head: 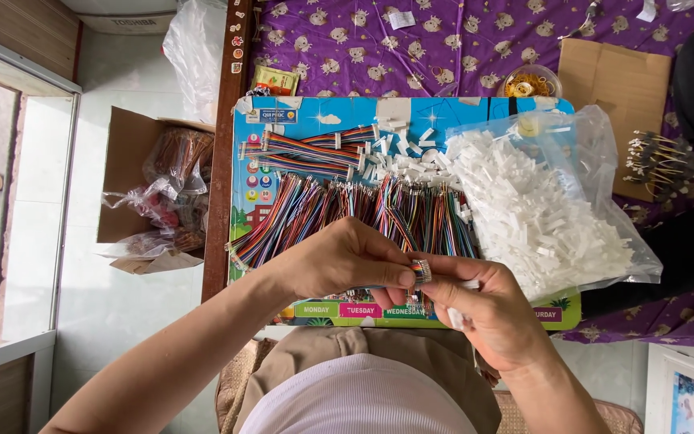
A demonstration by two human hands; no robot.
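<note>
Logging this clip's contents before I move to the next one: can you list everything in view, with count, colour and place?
ribbon cable end: one, multicoloured, pinched between both hands
loose ribbon cables: many, multicoloured, spread across the board
bundled cables: a few bundles, multicoloured, upper left of the board
white connectors: many, loose, top middle of the board
clear bag of connectors: one, white pieces inside, right side of the board
board: one, blue with bright print, on the purple cloth
purple cloth: one, patterned, under the board
cardboard sheet: one, brown, upper right
cardboard box: one, brown, on the floor at left, holding bagged items
left hand: one, gripping the cable end
right hand: one, holding a white piece to the cable end
</note>
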